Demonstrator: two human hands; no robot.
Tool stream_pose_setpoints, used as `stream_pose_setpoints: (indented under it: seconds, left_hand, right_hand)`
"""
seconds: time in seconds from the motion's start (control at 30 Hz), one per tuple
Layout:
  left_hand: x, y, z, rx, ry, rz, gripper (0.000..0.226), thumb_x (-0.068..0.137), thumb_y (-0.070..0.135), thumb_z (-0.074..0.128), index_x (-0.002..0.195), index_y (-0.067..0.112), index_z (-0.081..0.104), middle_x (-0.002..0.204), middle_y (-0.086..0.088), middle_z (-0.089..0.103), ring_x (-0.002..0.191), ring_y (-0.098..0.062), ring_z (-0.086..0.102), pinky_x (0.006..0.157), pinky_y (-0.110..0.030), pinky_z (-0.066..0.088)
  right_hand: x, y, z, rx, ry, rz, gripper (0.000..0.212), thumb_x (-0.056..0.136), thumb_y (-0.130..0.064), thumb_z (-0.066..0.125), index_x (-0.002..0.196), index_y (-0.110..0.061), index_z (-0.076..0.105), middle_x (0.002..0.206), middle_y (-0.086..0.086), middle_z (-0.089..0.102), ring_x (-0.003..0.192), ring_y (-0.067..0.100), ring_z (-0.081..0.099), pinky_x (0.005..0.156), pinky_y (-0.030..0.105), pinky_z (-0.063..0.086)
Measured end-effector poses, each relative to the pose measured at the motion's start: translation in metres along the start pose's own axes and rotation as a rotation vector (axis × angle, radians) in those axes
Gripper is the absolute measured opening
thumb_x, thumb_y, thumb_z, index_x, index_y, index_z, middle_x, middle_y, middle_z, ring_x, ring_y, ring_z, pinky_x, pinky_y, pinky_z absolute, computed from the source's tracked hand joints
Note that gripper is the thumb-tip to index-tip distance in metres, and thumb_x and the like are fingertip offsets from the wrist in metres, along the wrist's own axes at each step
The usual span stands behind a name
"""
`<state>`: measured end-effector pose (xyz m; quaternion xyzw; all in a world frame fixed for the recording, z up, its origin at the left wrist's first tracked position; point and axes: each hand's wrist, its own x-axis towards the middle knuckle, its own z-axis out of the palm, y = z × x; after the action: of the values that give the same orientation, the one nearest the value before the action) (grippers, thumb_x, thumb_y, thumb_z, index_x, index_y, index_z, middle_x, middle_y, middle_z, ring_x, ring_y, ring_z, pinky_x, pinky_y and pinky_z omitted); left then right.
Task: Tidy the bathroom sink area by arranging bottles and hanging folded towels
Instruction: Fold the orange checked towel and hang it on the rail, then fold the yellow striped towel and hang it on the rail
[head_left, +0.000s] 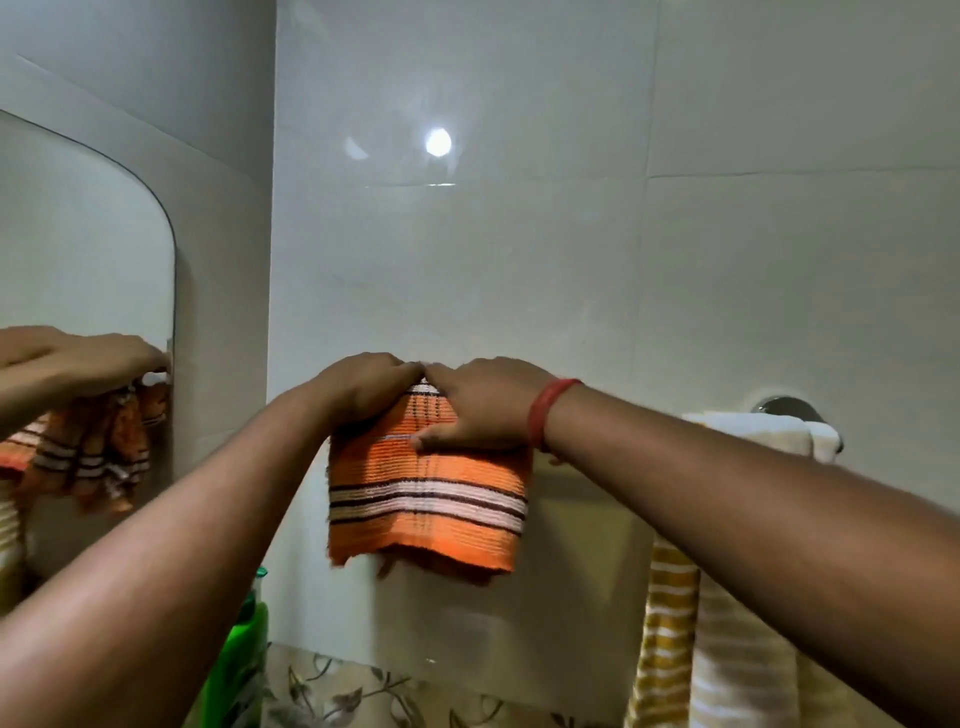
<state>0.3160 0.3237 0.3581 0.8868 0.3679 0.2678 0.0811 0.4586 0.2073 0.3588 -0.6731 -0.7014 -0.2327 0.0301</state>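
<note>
An orange towel (426, 509) with white and dark stripes hangs folded over a wall rail, which it hides. My left hand (366, 387) grips the towel's top fold on the left. My right hand (485, 408), with a red band at the wrist, holds the top fold on the right, its thumb pressed on the front of the cloth. The two hands touch at the top of the fold. A white and yellow striped towel (727, 613) hangs further right on the same rail, whose chrome end mount (789, 408) shows at the wall.
A mirror (88, 291) on the left wall reflects the hands and the orange towel. A green bottle (241, 644) stands at the lower left behind my left forearm. Floral-patterned tile (343, 696) runs along the bottom. Glossy white wall tiles fill the rest.
</note>
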Motion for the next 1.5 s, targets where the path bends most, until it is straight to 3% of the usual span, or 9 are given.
stream_pose_setpoints:
  seconds: [0.2, 0.43, 0.57, 0.7, 0.87, 1.0, 1.1, 1.37, 1.5]
  left_hand:
    - [-0.012, -0.004, 0.01, 0.009, 0.168, 0.053, 0.064, 0.104, 0.058, 0.023, 0.125, 0.018, 0.068, 0.134, -0.011, 0.065, 0.118, -0.032, 0.06, 0.096, -0.04, 0.043]
    - [-0.017, -0.018, 0.022, 0.046, 0.371, 0.082, 0.065, 0.105, 0.054, 0.02, 0.071, 0.019, 0.062, 0.085, -0.009, 0.068, 0.085, -0.028, 0.062, 0.071, -0.035, 0.042]
    - [-0.043, -0.02, 0.044, 0.02, 0.661, 0.041, 0.045, 0.103, 0.041, 0.031, 0.11, 0.012, 0.065, 0.117, -0.012, 0.064, 0.114, -0.034, 0.052, 0.097, -0.047, 0.04]
    - [-0.094, 0.03, 0.08, -0.144, 0.776, 0.331, 0.035, 0.095, 0.028, 0.05, 0.125, 0.01, 0.057, 0.138, -0.012, 0.055, 0.131, -0.032, 0.045, 0.115, -0.049, 0.033]
    - [-0.152, 0.124, 0.121, -0.322, 0.614, 0.597, 0.039, 0.09, 0.016, 0.054, 0.128, 0.011, 0.058, 0.138, -0.001, 0.054, 0.131, -0.014, 0.046, 0.112, -0.025, 0.037]
    - [-0.153, 0.182, 0.143, -0.655, 0.341, 0.38, 0.031, 0.094, 0.034, 0.055, 0.123, 0.022, 0.058, 0.121, 0.008, 0.061, 0.11, -0.004, 0.061, 0.093, -0.033, 0.054]
    - [-0.143, 0.212, 0.154, -0.836, 0.22, 0.22, 0.018, 0.098, 0.033, 0.058, 0.112, 0.022, 0.061, 0.107, 0.007, 0.068, 0.096, -0.006, 0.066, 0.082, -0.029, 0.056]
    - [-0.127, 0.258, 0.18, -0.915, 0.395, 0.007, 0.019, 0.099, 0.04, 0.058, 0.111, 0.026, 0.061, 0.105, 0.002, 0.072, 0.096, -0.009, 0.071, 0.087, -0.035, 0.058]
    - [-0.139, 0.274, 0.209, -0.853, 0.627, -0.072, 0.011, 0.102, 0.029, 0.054, 0.104, 0.022, 0.062, 0.093, 0.004, 0.071, 0.088, -0.009, 0.069, 0.078, -0.029, 0.057]
  right_hand:
    - [-0.031, 0.005, 0.006, -0.119, 0.156, 0.028, 0.075, 0.076, -0.075, 0.058, 0.128, -0.025, 0.038, 0.113, 0.005, 0.066, 0.09, 0.024, 0.064, 0.068, 0.034, 0.054]
    - [-0.041, -0.001, 0.01, -0.16, 0.257, 0.078, 0.073, 0.078, -0.076, 0.053, 0.129, -0.026, 0.037, 0.111, 0.003, 0.065, 0.086, 0.024, 0.064, 0.067, 0.033, 0.055]
    - [-0.074, 0.0, 0.007, -0.1, 0.242, 0.155, 0.075, 0.084, -0.069, 0.05, 0.142, -0.024, 0.031, 0.129, 0.006, 0.057, 0.111, 0.027, 0.058, 0.087, 0.04, 0.052]
    - [-0.135, -0.01, 0.014, 0.003, 0.615, 0.169, 0.054, 0.087, -0.047, 0.058, 0.131, -0.017, 0.05, 0.127, 0.004, 0.059, 0.122, 0.025, 0.05, 0.106, 0.043, 0.041]
    - [-0.217, -0.005, 0.04, 0.146, 1.064, 0.429, 0.029, 0.084, -0.02, 0.066, 0.111, -0.01, 0.063, 0.117, 0.009, 0.06, 0.116, 0.033, 0.052, 0.102, 0.046, 0.042]
    - [-0.253, 0.031, 0.064, 0.335, 1.226, 0.735, 0.037, 0.084, -0.02, 0.071, 0.114, -0.008, 0.055, 0.121, 0.011, 0.049, 0.111, 0.031, 0.049, 0.086, 0.051, 0.049]
    - [-0.251, 0.052, 0.077, 0.621, 1.184, 0.75, 0.038, 0.087, -0.028, 0.069, 0.116, -0.012, 0.05, 0.114, 0.006, 0.055, 0.099, 0.025, 0.059, 0.077, 0.044, 0.053]
    - [-0.239, 0.076, 0.1, 0.678, 1.003, 0.425, 0.03, 0.099, -0.036, 0.042, 0.11, -0.014, 0.061, 0.096, 0.011, 0.07, 0.076, 0.028, 0.065, 0.056, 0.024, 0.028]
    - [-0.261, 0.077, 0.112, 0.773, 0.968, 0.245, 0.024, 0.097, -0.023, 0.048, 0.111, -0.016, 0.066, 0.09, 0.005, 0.067, 0.086, 0.021, 0.059, 0.07, 0.032, 0.047]
